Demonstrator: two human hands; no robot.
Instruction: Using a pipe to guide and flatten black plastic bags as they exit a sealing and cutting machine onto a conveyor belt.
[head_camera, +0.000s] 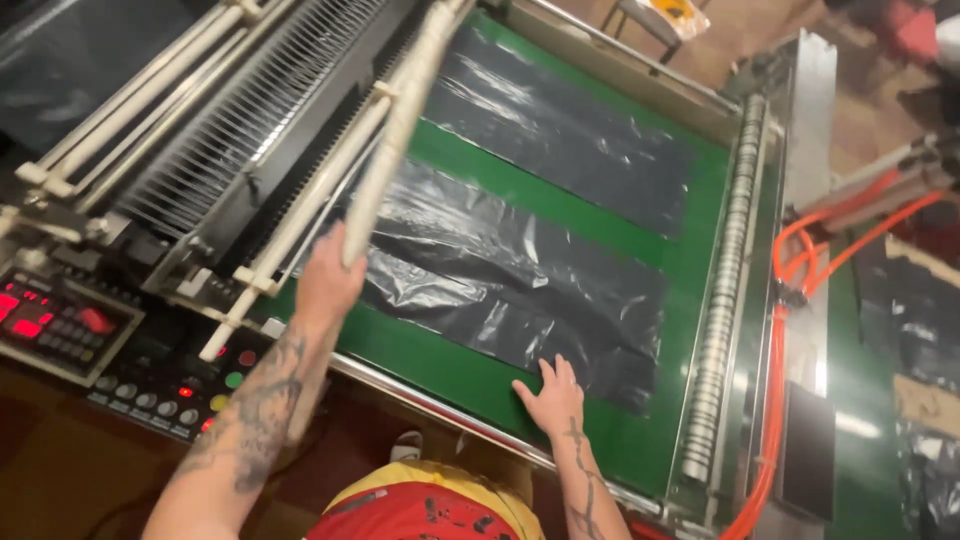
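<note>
Risk is building: left hand (328, 280) is gripping the raised white roller bar (400, 120) while right hand (552, 398), flat and unclenched, is pressing the near black plastic sheet (510, 285) on the green bed (545, 190) (bar slipping could be pinching fingers, film creasing).

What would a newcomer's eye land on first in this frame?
Probably the two stacks of shiny black plastic film lying on the green machine bed, mid-frame. Next, the left hand gripping a long cream bar raised at upper centre, while the right hand lies flat on the nearer stack's front edge.
</note>
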